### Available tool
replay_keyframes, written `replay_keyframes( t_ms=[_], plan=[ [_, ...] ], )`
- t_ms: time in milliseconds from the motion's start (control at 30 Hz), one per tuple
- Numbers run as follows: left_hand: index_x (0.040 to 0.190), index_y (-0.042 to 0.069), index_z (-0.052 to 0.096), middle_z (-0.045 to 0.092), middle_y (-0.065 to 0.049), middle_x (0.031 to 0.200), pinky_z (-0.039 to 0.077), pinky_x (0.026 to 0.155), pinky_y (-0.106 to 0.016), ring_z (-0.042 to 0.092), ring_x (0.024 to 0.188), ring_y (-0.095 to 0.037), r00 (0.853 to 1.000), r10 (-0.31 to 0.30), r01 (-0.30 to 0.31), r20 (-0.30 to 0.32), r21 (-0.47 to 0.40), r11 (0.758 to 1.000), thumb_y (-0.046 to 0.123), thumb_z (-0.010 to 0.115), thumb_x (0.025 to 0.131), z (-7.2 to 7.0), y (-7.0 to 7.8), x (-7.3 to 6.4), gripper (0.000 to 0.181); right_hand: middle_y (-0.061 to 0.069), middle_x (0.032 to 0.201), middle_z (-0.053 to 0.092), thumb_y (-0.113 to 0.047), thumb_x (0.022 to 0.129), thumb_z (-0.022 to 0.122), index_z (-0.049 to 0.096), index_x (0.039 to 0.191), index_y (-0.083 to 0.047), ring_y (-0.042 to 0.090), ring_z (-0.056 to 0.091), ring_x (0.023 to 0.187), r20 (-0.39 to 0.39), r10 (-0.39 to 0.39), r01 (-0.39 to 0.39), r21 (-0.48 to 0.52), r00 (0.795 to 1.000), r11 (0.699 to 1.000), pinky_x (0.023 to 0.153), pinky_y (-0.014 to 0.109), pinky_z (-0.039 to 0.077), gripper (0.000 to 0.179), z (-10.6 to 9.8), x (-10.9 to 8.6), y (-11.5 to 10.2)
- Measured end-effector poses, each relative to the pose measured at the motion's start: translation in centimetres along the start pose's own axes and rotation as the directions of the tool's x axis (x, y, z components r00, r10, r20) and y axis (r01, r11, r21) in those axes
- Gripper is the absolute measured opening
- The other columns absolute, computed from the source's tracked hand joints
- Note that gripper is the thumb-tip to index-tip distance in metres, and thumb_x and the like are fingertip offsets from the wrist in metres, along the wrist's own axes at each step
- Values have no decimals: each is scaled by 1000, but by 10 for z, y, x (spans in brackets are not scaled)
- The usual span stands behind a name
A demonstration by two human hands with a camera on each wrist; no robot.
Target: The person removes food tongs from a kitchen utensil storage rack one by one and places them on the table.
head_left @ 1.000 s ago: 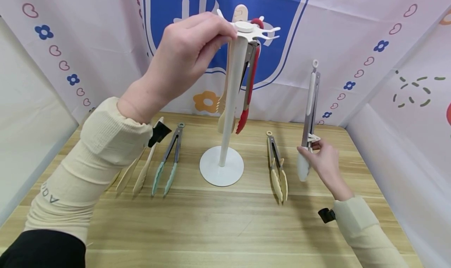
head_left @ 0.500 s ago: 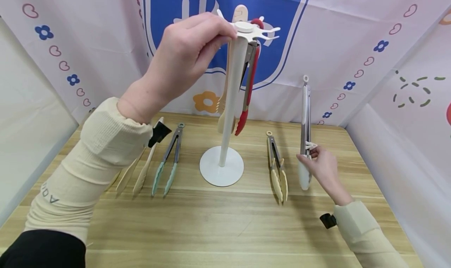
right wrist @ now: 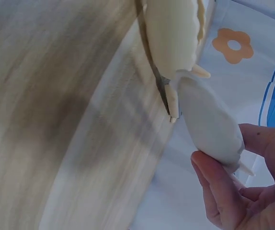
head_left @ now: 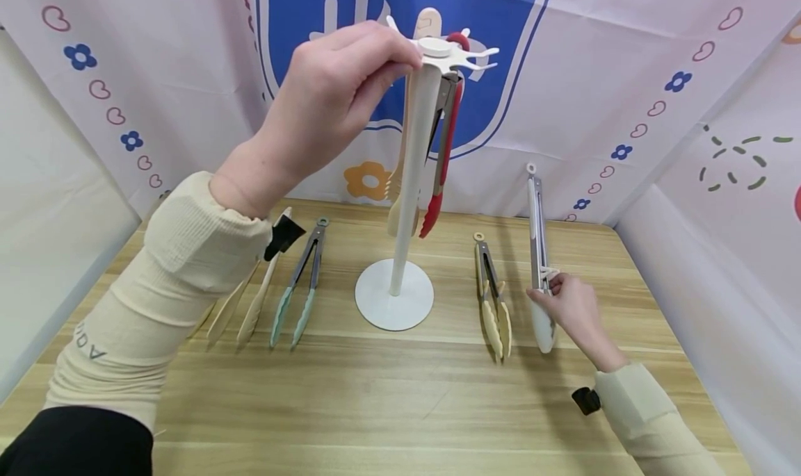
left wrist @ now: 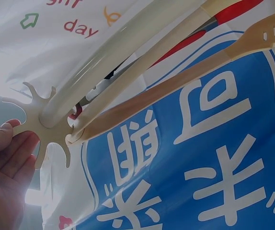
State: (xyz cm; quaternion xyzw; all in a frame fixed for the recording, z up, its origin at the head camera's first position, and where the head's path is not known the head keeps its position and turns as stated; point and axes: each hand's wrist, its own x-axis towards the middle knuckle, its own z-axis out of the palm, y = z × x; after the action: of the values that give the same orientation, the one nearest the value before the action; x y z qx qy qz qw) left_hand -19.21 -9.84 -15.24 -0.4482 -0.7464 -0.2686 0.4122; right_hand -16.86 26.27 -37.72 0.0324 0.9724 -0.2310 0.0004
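My left hand [head_left: 341, 80] pinches an arm of the white hook top [left wrist: 46, 124] on an upright utensil stand [head_left: 407, 184]. From its hooks hang red-tipped tongs [head_left: 443, 142] and a pale utensil with a wooden-looking handle [left wrist: 161, 91]; another pale handle hangs beside it. My right hand [head_left: 572, 306] grips white-tipped metal tongs [head_left: 537, 229] near their white heads, at the right. The ring end of these tongs points up and away, and their arms look close together. In the right wrist view, thumb and fingers hold one white head [right wrist: 209, 120].
Cream-tipped tongs [head_left: 492, 295] lie on the wooden table [head_left: 375, 392] between stand and right hand. Left of the round white base [head_left: 369, 309] lie mint-tipped tongs [head_left: 300, 278] and several pale utensils [head_left: 253, 316], partly behind my left sleeve. A printed cloth [head_left: 513, 115] hangs behind.
My right hand has tilted the white-tipped tongs: their ring end has come down and left, and their white heads have moved toward me. My left hand has stayed on the stand's top.
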Motion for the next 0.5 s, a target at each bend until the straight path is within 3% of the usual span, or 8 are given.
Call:
replay_keyframes(
  t_ms=[500],
  plan=[
    [100, -2, 63, 65, -11, 98, 46, 90, -23, 59, 92, -20, 1000, 1, -1, 0, 3, 1000, 14, 46, 95, 0, 0, 0, 24, 10, 69, 57, -29, 79, 66, 55, 84, 4, 19, 50, 58, 67, 11, -6, -75, 998, 997, 46, 26, 39, 35, 10, -6, 11]
  ],
)
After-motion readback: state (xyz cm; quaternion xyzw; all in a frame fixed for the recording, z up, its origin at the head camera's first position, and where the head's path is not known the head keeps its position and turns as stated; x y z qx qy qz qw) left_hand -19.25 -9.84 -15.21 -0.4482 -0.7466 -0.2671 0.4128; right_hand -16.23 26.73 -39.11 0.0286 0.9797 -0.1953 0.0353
